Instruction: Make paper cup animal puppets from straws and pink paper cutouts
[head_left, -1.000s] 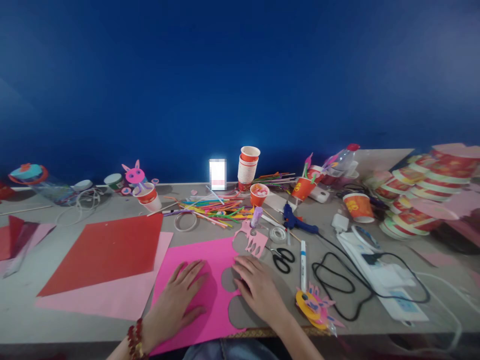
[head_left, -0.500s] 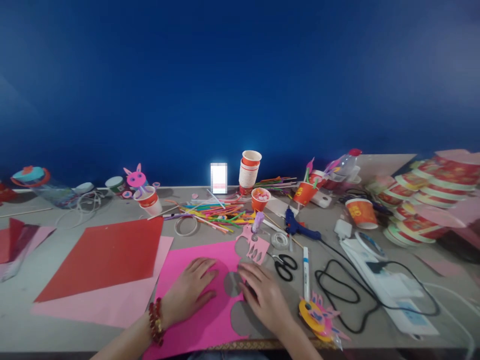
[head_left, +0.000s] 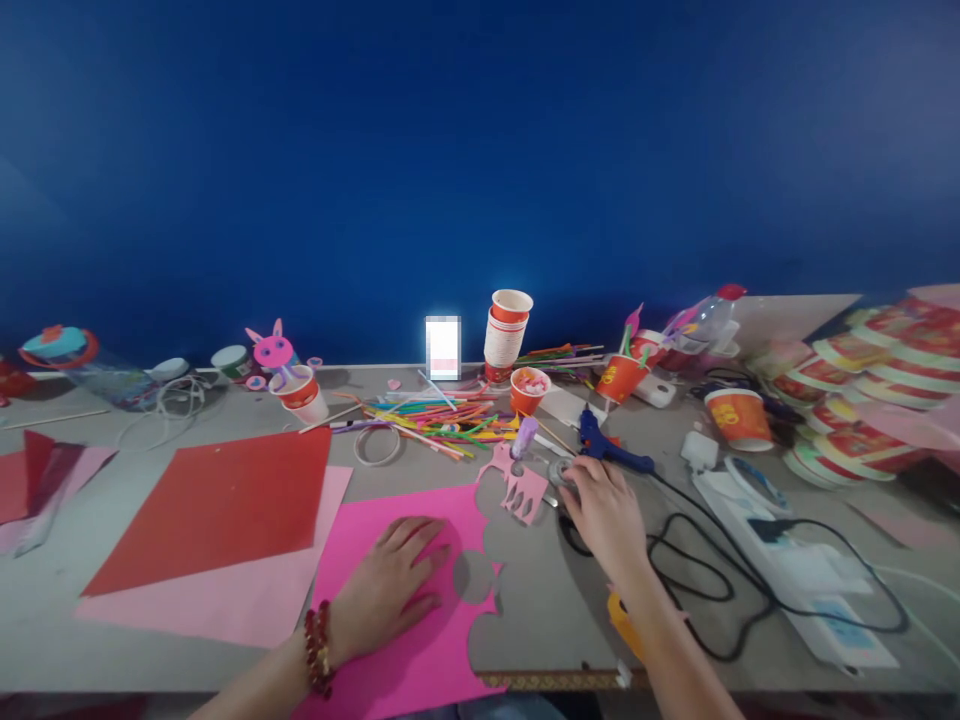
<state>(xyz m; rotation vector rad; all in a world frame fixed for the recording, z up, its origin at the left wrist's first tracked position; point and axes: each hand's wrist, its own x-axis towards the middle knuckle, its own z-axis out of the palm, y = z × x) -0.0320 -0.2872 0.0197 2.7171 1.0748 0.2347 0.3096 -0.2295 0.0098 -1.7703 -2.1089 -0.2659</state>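
Note:
My left hand point(head_left: 394, 580) lies flat with its fingers apart on a hot pink sheet point(head_left: 360, 530), a beaded bracelet point(head_left: 318, 648) at its wrist. The sheet has a scalloped right edge and a round hole point(head_left: 472, 577). To the right, my right hand point(head_left: 609, 508) curls its fingers at a small roll of tape point(head_left: 557, 470), partly covering it. Below that hand, the black-handled scissors point(head_left: 570, 537) are mostly hidden. Left of the roll are a pale pink cut-out scrap point(head_left: 526, 490) and a purple piece point(head_left: 524, 437).
A red sheet point(head_left: 217, 510) overlaps a pale pink one point(head_left: 195, 620) at left. Behind are colourful sticks point(head_left: 442, 425) and stacked paper cups point(head_left: 505, 340). A blue glue gun point(head_left: 604, 445), its black cord point(head_left: 694, 530) and a power strip point(head_left: 810, 590) occupy the right.
My right hand has left the pink sheet's edge and moved right and away from me to the roll of tape, now covering much of the scissors. My left hand stays on the sheet.

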